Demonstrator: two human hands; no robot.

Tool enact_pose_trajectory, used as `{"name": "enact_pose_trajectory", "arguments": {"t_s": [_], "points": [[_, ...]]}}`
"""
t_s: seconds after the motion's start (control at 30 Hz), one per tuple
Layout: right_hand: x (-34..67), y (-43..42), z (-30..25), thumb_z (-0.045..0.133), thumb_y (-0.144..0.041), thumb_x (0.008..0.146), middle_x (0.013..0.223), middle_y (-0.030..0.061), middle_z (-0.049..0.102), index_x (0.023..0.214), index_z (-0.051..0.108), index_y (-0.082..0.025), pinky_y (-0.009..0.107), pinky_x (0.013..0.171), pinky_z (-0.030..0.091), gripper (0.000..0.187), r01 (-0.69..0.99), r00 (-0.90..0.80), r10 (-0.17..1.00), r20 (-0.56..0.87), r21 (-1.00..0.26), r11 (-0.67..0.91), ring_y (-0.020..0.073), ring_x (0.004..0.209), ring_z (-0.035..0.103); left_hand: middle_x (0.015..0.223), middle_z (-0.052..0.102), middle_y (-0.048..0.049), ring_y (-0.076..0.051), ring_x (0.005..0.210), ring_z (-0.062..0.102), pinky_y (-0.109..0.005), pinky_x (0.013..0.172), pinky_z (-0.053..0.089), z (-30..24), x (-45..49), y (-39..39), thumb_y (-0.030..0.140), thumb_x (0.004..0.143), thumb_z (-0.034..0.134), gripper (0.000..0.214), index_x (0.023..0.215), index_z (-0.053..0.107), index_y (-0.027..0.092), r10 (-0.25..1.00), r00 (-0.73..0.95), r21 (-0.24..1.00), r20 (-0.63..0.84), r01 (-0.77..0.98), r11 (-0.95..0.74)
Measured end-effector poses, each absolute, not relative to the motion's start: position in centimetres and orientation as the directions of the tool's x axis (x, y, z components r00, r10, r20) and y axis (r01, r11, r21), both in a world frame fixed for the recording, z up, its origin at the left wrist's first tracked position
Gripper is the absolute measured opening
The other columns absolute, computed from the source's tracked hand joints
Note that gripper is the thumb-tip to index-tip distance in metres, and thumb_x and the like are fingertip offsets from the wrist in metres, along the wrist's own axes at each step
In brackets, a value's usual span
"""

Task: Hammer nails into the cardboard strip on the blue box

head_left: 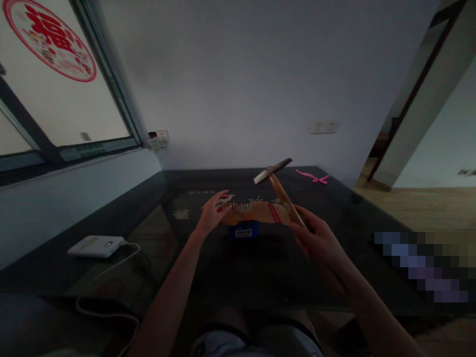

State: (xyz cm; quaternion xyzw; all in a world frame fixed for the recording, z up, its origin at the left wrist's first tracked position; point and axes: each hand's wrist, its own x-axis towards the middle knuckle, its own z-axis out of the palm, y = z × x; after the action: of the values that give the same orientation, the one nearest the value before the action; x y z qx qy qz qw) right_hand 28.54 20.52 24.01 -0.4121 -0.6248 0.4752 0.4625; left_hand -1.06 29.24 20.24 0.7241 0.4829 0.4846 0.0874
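Note:
My right hand (pixel 316 238) is closed round the wooden handle of a hammer (pixel 277 176), whose metal head is raised above the table. Under it lies a flat orange and white printed board (pixel 256 212) with a row of several nails (pixel 238 204) standing in its left part. The board rests on a small blue box (pixel 243 229). My left hand (pixel 213 210) holds the board's left end, fingers curled at its edge beside the nails.
All this sits on a dark glass table (pixel 260 267) against a grey wall. A white device (pixel 96 246) with a cable lies at the left. A pink ribbon (pixel 314 177) lies at the far right corner. A window is on the left, a doorway on the right.

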Motion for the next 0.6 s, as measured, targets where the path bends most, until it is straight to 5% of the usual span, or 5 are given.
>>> {"name": "enact_pose_trajectory", "arguments": {"t_s": [0.13,0.27,0.43,0.6], "points": [[30.3,17.9,19.8,0.057,-0.045,0.080,0.059,-0.0077,0.044,0.118,0.045,-0.025,0.016,0.024,0.028,0.045,-0.316,-0.261,0.952,0.163,-0.946,0.076,0.0034,0.028,0.032,0.108,0.062,-0.0071,-0.017,0.103,0.058,-0.035,0.096,0.043,18.2,-3.9,26.6,0.024,0.080,0.055,0.036,0.115,0.051,0.019,0.721,-0.131,0.636,0.681,0.594,-0.493],[30.6,15.0,16.8,0.067,-0.041,0.073,0.063,-0.0066,0.046,0.104,0.046,-0.030,0.017,0.031,0.037,0.039,-0.475,-0.370,0.920,0.126,-0.877,-0.071,0.0060,0.033,0.045,0.088,0.066,-0.0042,-0.017,0.086,0.063,-0.035,0.087,0.049,15.3,-6.3,25.7,0.014,0.077,0.044,0.020,0.090,0.058,0.018,0.805,-0.237,0.759,0.544,0.548,-0.351],[30.9,13.1,16.8,0.065,-0.037,0.074,0.074,-0.0034,0.054,0.098,0.041,-0.033,0.024,0.038,0.042,0.034,-0.479,-0.281,0.952,0.119,-0.877,-0.032,0.0106,0.038,0.052,0.099,0.068,-0.0054,-0.019,0.090,0.065,-0.036,0.087,0.051,13.0,-5.5,25.8,0.018,0.073,0.055,0.024,0.096,0.061,0.017,0.946,-0.066,0.828,0.318,0.505,-0.243],[33.6,13.0,17.5,0.062,-0.034,0.076,0.076,-0.0028,0.055,0.108,0.041,-0.036,0.028,0.042,0.043,0.039,-0.400,-0.112,0.988,0.107,-0.915,0.054,0.0098,0.039,0.049,0.115,0.062,-0.0094,-0.022,0.103,0.061,-0.039,0.090,0.050,11.5,-2.6,25.9,0.030,0.073,0.064,0.043,0.113,0.054,0.016,0.948,0.016,0.844,0.317,0.451,-0.290]]}}
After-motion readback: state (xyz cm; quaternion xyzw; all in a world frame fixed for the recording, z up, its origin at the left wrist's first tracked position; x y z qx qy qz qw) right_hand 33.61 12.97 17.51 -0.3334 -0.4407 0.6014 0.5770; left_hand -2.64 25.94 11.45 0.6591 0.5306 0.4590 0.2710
